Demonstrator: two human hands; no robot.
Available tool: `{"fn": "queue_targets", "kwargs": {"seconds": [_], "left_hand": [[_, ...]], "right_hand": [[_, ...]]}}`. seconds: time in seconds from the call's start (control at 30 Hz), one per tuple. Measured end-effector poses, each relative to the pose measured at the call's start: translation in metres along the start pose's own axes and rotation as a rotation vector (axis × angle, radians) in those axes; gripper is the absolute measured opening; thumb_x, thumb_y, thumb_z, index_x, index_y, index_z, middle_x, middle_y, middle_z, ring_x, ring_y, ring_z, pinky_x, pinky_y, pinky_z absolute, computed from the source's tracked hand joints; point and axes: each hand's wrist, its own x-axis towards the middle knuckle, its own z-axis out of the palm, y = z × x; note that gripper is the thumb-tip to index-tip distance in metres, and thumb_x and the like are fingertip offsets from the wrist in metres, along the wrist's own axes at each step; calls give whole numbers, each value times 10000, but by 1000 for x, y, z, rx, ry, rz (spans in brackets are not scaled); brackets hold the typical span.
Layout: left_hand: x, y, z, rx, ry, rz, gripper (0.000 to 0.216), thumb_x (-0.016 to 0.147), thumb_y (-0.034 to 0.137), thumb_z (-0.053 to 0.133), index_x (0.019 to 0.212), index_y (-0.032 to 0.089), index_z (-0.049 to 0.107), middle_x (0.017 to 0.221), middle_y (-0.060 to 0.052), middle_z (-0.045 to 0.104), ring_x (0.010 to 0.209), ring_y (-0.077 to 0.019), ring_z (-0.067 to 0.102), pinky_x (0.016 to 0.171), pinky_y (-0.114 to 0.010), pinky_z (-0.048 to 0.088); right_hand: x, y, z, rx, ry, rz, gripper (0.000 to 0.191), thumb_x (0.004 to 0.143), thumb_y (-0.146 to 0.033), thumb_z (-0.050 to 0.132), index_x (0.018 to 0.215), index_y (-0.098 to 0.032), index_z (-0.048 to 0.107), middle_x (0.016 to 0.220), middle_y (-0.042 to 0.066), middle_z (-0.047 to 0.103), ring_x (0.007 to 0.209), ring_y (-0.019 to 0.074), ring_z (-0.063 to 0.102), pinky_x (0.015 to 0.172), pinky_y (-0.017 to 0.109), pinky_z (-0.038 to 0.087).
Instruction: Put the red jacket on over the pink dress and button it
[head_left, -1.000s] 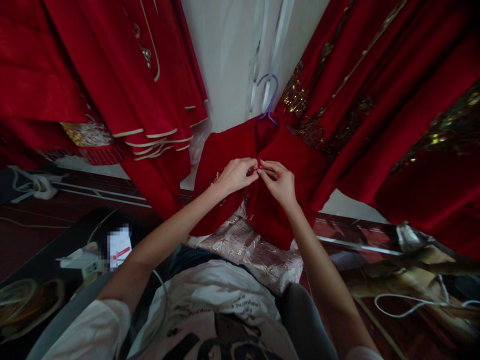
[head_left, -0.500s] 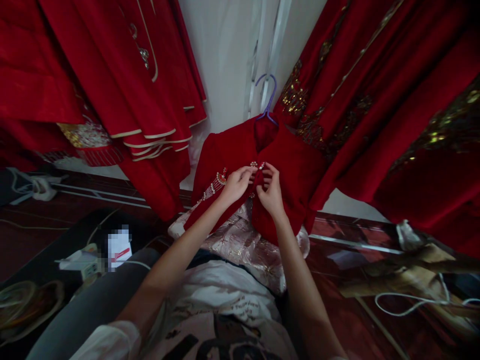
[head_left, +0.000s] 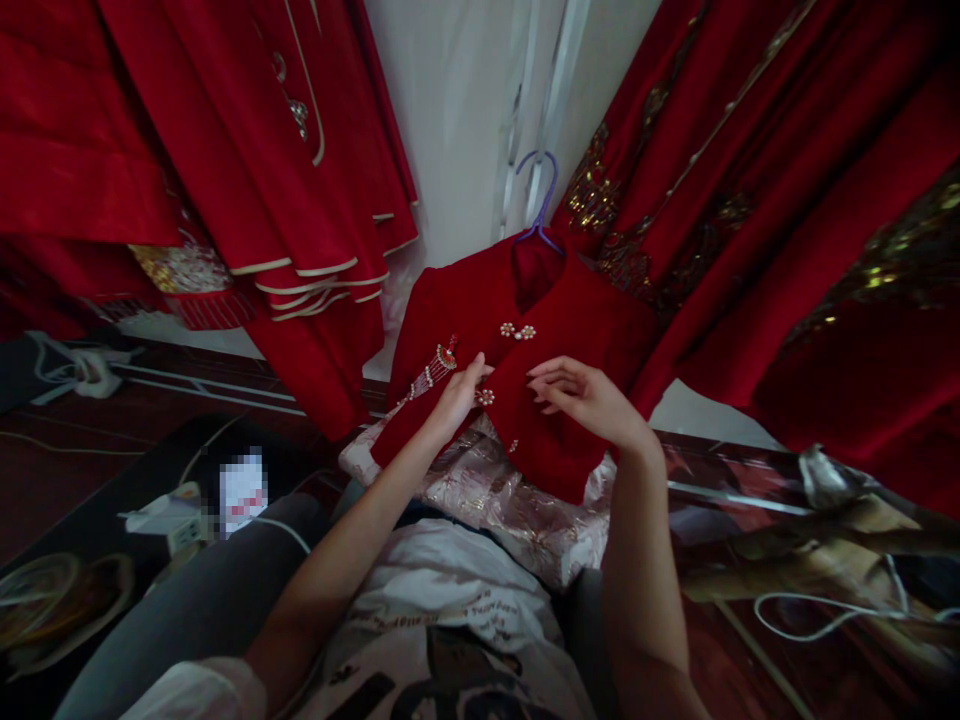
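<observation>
A red jacket (head_left: 570,300) on a purple hanger (head_left: 541,205) lies slanted in front of me over a pale, shiny patterned fabric (head_left: 502,480). At its chest a beaded flower clasp (head_left: 517,332) has its two halves joined side by side. My left hand (head_left: 459,395) grips the front edge of the jacket beside a lower beaded flower (head_left: 486,397). Over the other front panel, my right hand (head_left: 581,392) is held with its fingers stretched out and nothing in them. A beaded tassel brooch (head_left: 439,365) hangs on the jacket's left side.
Red garments with pale piping (head_left: 322,270) hang at left, and red garments with gold sequins (head_left: 592,200) at right. A power strip (head_left: 184,525) and a blurred-out lit screen (head_left: 241,490) lie at lower left. Wooden pieces and a white cord (head_left: 810,635) are at lower right.
Both hands have come away from the upper clasp, whose halves are now joined. My left hand moved down to the lower flower; my right hand moved right and opened.
</observation>
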Motion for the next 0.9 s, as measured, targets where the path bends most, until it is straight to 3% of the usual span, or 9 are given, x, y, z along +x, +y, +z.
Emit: {"fn": "queue_targets", "kwargs": {"seconds": [0.07, 0.13, 0.3, 0.4, 0.5, 0.57, 0.77, 0.83, 0.9], "left_hand": [[-1, -1, -6, -61, 49, -24, 497, 881, 608, 450, 761, 169, 650, 752, -77, 713, 657, -158, 665, 606, -272, 548], [-2, -3, -11, -89, 49, -43, 466, 876, 574, 463, 742, 163, 636, 712, -72, 689, 637, -146, 655, 628, -273, 558], [-1, -10, -18, -51, 111, 6, 233, 818, 390, 597, 850, 161, 625, 741, -33, 662, 667, -124, 643, 666, -278, 566], [2, -15, -22, 175, 170, 156, 157, 765, 255, 639, 893, 168, 615, 792, -27, 644, 700, -124, 618, 640, -257, 539], [10, -18, -30, 499, 391, 406, 312, 675, 163, 701, 968, 181, 596, 966, -52, 609, 826, -144, 593, 726, -279, 519], [18, -20, -38, 597, 521, 491, 434, 643, 146, 721, 1045, 189, 564, 1079, -73, 568, 898, -157, 574, 769, -297, 513], [40, -27, -55, 371, 421, 375, 390, 650, 146, 702, 989, 184, 514, 857, -7, 595, 757, -112, 601, 728, -258, 513], [41, -25, -55, 300, 403, 361, 353, 637, 150, 703, 944, 180, 531, 836, -2, 610, 750, -106, 614, 742, -258, 520], [41, -22, -54, 249, 375, 348, 304, 629, 152, 699, 899, 171, 560, 844, -12, 638, 761, -109, 631, 767, -267, 529]], "right_hand": [[4, 4, 11, 12, -48, 23, 293, 804, -391, 676, 1018, -200, 614, 871, 41, 667, 724, 145, 667, 634, 322, 602], [12, 13, 26, 14, -62, -9, 335, 789, -394, 693, 1038, -201, 582, 881, 32, 655, 749, 142, 660, 682, 333, 601], [35, 38, 60, -66, 82, -113, 384, 720, -378, 750, 985, -200, 537, 947, 26, 629, 812, 128, 617, 790, 319, 554], [41, 46, 66, -88, 137, -86, 364, 694, -334, 757, 954, -201, 540, 866, 1, 616, 740, 119, 594, 716, 286, 535], [43, 45, 63, -70, 183, -66, 326, 679, -306, 762, 917, -193, 569, 826, -3, 617, 747, 124, 596, 719, 281, 523], [41, 41, 58, -30, 163, -50, 330, 665, -314, 779, 907, -188, 592, 834, 6, 627, 780, 130, 608, 746, 289, 527], [31, 26, 43, 194, -38, 53, 349, 676, -327, 768, 951, -182, 609, 853, 18, 648, 739, 127, 644, 676, 285, 554], [33, 25, 43, 233, -15, 41, 354, 667, -325, 770, 950, -189, 607, 865, 20, 656, 766, 133, 652, 705, 300, 568], [40, 27, 46, 235, 92, -13, 337, 661, -327, 771, 922, -195, 603, 853, 15, 653, 786, 137, 650, 735, 310, 574]]}}
